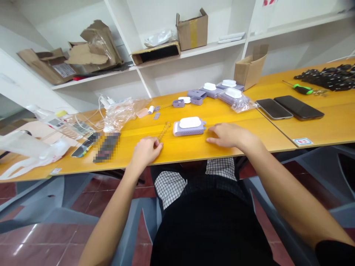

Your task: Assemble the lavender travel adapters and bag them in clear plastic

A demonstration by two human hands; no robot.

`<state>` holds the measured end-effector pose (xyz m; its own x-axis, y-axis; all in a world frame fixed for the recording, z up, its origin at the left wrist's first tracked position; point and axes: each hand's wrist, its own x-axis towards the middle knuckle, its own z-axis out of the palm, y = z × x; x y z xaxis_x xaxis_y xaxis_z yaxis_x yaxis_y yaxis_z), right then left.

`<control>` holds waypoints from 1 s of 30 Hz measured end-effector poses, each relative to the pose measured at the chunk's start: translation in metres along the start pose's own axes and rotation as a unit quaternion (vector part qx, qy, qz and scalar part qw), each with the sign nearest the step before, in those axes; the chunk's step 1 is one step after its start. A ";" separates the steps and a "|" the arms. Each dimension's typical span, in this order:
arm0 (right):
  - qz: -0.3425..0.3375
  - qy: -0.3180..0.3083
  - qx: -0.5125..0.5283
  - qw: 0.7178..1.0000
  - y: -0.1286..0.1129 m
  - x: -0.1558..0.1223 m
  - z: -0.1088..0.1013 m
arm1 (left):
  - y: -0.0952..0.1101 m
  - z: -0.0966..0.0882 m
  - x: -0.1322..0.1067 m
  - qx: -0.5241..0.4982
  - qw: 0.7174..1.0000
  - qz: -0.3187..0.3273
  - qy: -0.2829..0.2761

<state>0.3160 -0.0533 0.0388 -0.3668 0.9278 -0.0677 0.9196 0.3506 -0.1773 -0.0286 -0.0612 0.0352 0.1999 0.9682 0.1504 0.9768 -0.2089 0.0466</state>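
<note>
Two abutting wood-grain tabletops (216, 109) support our parts, with the working pieces set forward, presumably for easy reach. Our right hand (229, 136) holds nothing: thumb and fingers stand apart, palm lowered, ready-looking rather than gripping. We curl our left hand (146, 149) loosely near the front edge; we cannot tell whether it pinches anything. Between both hands sits our lilac perforated housing (192, 131), apparently centred to suit either hand. Its white oval pad (190, 122) faces up, likely protecting it from the wood. One coil spring (164, 130) slants from the left fingertips; contact is unclear.
</note>
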 end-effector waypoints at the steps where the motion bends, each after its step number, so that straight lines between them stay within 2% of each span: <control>1: -0.003 0.005 0.004 1.000 -0.008 -0.006 -0.006 | 0.002 -0.005 -0.011 -0.013 1.000 0.017 -0.014; 3: -0.040 0.051 0.025 0.998 -0.026 -0.015 -0.011 | 0.011 -0.013 -0.030 -0.061 0.995 0.066 -0.039; 5: -0.115 0.087 0.061 0.988 -0.047 -0.018 -0.009 | 0.023 -0.020 -0.042 -0.127 0.984 0.116 -0.050; 7: -0.164 0.088 0.053 0.981 -0.065 -0.015 0.000 | 0.036 -0.024 -0.047 -0.197 0.966 0.160 -0.047; 9: -0.175 0.084 0.016 0.981 -0.077 -0.007 0.011 | 0.047 -0.025 -0.047 -0.249 0.947 0.198 -0.037; 13: -0.215 0.144 0.017 0.966 -0.082 0.007 0.030 | 0.058 -0.017 -0.036 -0.302 0.916 0.265 -0.021; 16: -0.238 0.170 0.040 0.955 -0.077 0.013 0.038 | 0.059 -0.003 -0.021 -0.315 0.908 0.276 -0.031; 18: -0.252 0.161 0.055 0.953 -0.073 0.015 0.040 | 0.056 0.008 -0.012 -0.352 0.892 0.279 -0.055; 21: -0.257 0.146 0.074 0.953 -0.068 0.018 0.042 | 0.052 0.018 -0.007 -0.474 0.837 0.262 -0.082; 23: -0.257 0.142 0.076 0.953 -0.066 0.019 0.043 | 0.047 0.018 -0.007 -0.540 0.799 0.247 -0.096; 25: -0.265 0.139 0.069 0.952 -0.066 0.019 0.044 | 0.037 0.014 -0.001 -0.570 0.779 0.244 -0.097; 27: -0.272 0.135 0.060 0.951 -0.067 0.019 0.046 | 0.020 0.007 0.017 -0.574 0.781 0.240 -0.059; 28: -0.273 0.133 0.060 0.951 -0.068 0.019 0.046 | 0.009 0.005 0.032 -0.571 0.790 0.222 -0.012; 30: -0.275 0.129 0.075 0.950 -0.068 0.020 0.047 | -0.016 0.005 0.069 -0.512 0.837 0.173 0.084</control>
<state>0.2396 -0.0650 0.0037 -0.7216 0.6167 0.3147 0.5612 0.7872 -0.2558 -0.0301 0.0099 0.0401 0.3588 0.8108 0.4625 0.2677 -0.5641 0.7811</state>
